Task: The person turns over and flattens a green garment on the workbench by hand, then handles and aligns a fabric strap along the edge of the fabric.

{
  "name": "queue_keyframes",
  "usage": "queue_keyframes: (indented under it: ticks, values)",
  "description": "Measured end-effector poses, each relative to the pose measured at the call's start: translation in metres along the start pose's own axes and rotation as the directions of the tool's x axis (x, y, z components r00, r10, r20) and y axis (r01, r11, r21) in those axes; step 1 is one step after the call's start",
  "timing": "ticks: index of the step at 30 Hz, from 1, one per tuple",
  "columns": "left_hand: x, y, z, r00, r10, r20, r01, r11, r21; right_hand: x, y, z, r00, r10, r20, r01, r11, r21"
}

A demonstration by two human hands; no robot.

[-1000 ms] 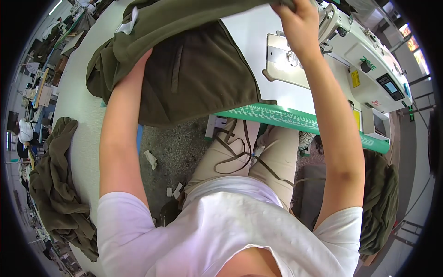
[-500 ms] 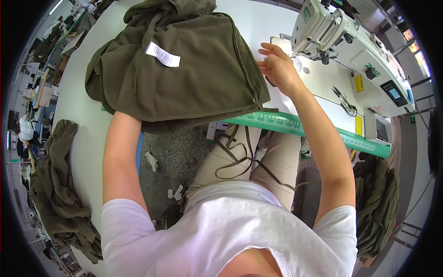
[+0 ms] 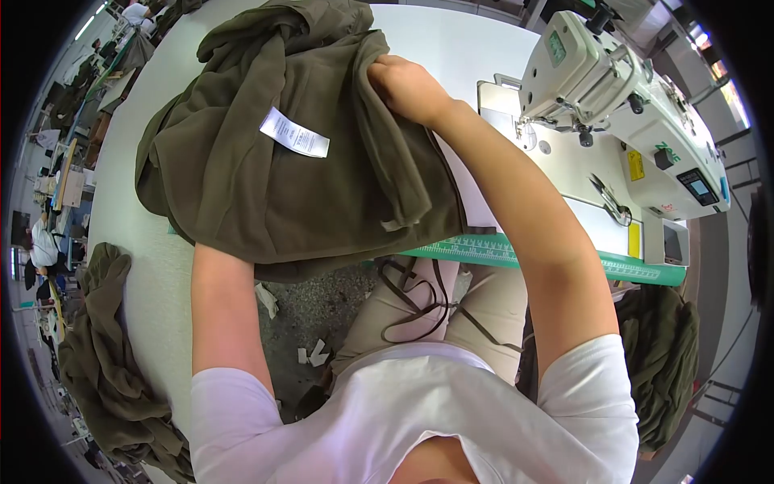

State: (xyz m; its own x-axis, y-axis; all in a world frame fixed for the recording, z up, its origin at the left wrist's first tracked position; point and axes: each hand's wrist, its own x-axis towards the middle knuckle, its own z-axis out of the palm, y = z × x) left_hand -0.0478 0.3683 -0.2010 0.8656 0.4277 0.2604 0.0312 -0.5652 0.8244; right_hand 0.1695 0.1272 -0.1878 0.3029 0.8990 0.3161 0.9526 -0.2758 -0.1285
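A dark olive garment (image 3: 242, 185) of soft, fleece-like cloth lies spread over the white table, and a white printed label (image 3: 294, 134) shows on its face. My right hand (image 3: 403, 87) is closed on the garment's right edge near the top, which is lifted and folded back towards the left. Below, the front edge of the cloth covers my left hand; only the left forearm comes out from under it, so its fingers are hidden.
A sewing machine (image 3: 597, 89) stands at the right, with metal thread snips (image 3: 609, 200) on its bed. A green measuring strip (image 3: 500, 252) runs along the table's front edge. More olive cloth lies at left (image 3: 113, 355) and right (image 3: 657, 363). Dark cords (image 3: 419, 302) lie across my lap.
My right hand has moved left and up from beside the machine, going from open to closed on the garment's edge. That edge is now folded over. The left hand stays under the cloth.
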Motion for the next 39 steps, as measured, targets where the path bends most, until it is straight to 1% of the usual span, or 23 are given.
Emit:
queue_keyframes:
  ticks: [1, 4, 5, 8, 9, 12, 13, 16, 17, 20, 21, 22, 23, 24, 25, 28, 29, 31, 32, 33, 35, 36, 39]
  values:
    - [0.002, 0.0, 0.0, 1.0, 0.004, 0.006, -0.004, 1.0, 0.005, 0.003, 0.001, 0.007, 1.0, 0.003, 0.001, -0.003, 1.0, 0.005]
    - [0.003, -0.002, 0.0, 1.0, 0.008, 0.015, -0.009, 1.0, 0.013, 0.008, 0.001, 0.027, 0.957, 0.218, 0.19, -0.173, 0.958, -0.229]
    - [0.003, -0.003, 0.0, 1.0, 0.008, 0.022, -0.008, 1.0, 0.019, 0.004, 0.003, 0.031, 0.955, 0.221, 0.198, -0.176, 0.959, -0.223]
    - [0.001, -0.004, -0.003, 1.0, 0.011, 0.024, -0.012, 0.999, 0.032, -0.017, 0.007, 0.028, 0.967, 0.244, 0.074, -0.204, 0.915, -0.348]
    - [-0.001, -0.005, -0.003, 1.0, 0.01, 0.029, -0.011, 0.999, 0.037, -0.019, 0.003, 0.03, 0.966, 0.244, 0.081, -0.202, 0.916, -0.347]
    - [0.006, -0.006, -0.003, 0.999, 0.026, 0.032, -0.027, 0.999, 0.044, -0.022, -0.002, 0.028, 0.896, 0.433, 0.1, -0.338, 0.81, -0.479]
    - [0.005, -0.007, -0.004, 0.999, 0.031, 0.032, -0.032, 0.998, 0.049, -0.026, -0.001, 0.031, 0.896, 0.433, 0.103, -0.337, 0.81, -0.48]
    - [0.01, -0.007, -0.005, 0.998, 0.05, 0.023, -0.052, 0.997, 0.063, -0.034, 0.0, 0.033, 0.937, 0.35, -0.021, -0.331, 0.863, -0.383]
    - [0.011, -0.007, -0.005, 0.998, 0.053, 0.028, -0.055, 0.996, 0.071, -0.035, -0.002, 0.028, 0.935, 0.353, -0.022, -0.334, 0.862, -0.38]
    - [0.016, -0.008, -0.004, 0.998, 0.062, 0.032, -0.065, 0.994, 0.087, -0.03, -0.005, -0.007, 0.968, 0.248, 0.047, -0.242, 0.963, -0.118]
    - [0.018, -0.008, -0.004, 0.997, 0.066, 0.035, -0.068, 0.994, 0.088, -0.026, -0.01, -0.017, 0.967, 0.25, 0.045, -0.243, 0.963, -0.119]
    - [0.019, -0.008, -0.004, 0.997, 0.066, 0.036, -0.069, 0.993, 0.095, -0.019, -0.018, -0.025, 0.887, 0.446, 0.116, -0.459, 0.834, 0.307]
    - [0.02, -0.008, -0.004, 0.997, 0.068, 0.04, -0.072, 0.992, 0.099, -0.012, -0.026, -0.03, 0.778, 0.569, 0.266, -0.582, 0.494, 0.646]
    - [0.022, -0.008, -0.004, 0.997, 0.069, 0.043, -0.073, 0.992, 0.106, -0.008, -0.032, -0.033, 0.667, 0.59, 0.455, -0.58, 0.028, 0.814]
    - [0.022, -0.008, -0.005, 0.997, 0.069, 0.045, -0.074, 0.991, 0.115, -0.008, -0.034, -0.033, 0.669, 0.588, 0.454, -0.579, 0.029, 0.815]
    - [0.025, -0.009, -0.006, 0.996, 0.069, 0.051, -0.075, 0.989, 0.128, -0.012, -0.036, -0.026, 0.771, 0.582, 0.258, -0.362, 0.067, 0.93]
    - [0.026, -0.009, -0.006, 0.996, 0.072, 0.055, -0.079, 0.988, 0.133, -0.016, -0.03, -0.025, 0.769, 0.584, 0.26, -0.364, 0.067, 0.929]
    - [0.029, -0.01, -0.008, 0.995, 0.075, 0.06, -0.083, 0.986, 0.147, -0.032, -0.007, -0.024, 0.716, 0.696, 0.056, -0.239, 0.169, 0.956]
    - [0.029, -0.01, -0.008, 0.995, 0.078, 0.062, -0.086, 0.985, 0.152, -0.041, -0.002, -0.018, 0.716, 0.696, 0.056, -0.241, 0.17, 0.956]
    - [0.029, -0.01, -0.009, 0.995, 0.082, 0.062, -0.091, 0.983, 0.161, -0.051, 0.004, -0.007, 0.724, 0.69, 0.017, -0.318, 0.311, 0.896]
    - [0.028, -0.008, -0.012, 0.993, 0.091, 0.073, -0.103, 0.977, 0.187, -0.064, 0.011, 0.007, 0.747, 0.662, -0.055, -0.444, 0.559, 0.7]
    - [0.027, -0.008, -0.014, 0.992, 0.096, 0.078, -0.109, 0.974, 0.197, -0.065, 0.01, 0.007, 0.75, 0.66, -0.055, -0.443, 0.561, 0.7]
    - [0.016, -0.005, -0.026, 0.991, 0.09, 0.098, -0.112, 0.964, 0.243, -0.068, 0.003, 0.001, 0.77, 0.633, 0.075, -0.332, 0.298, 0.895]
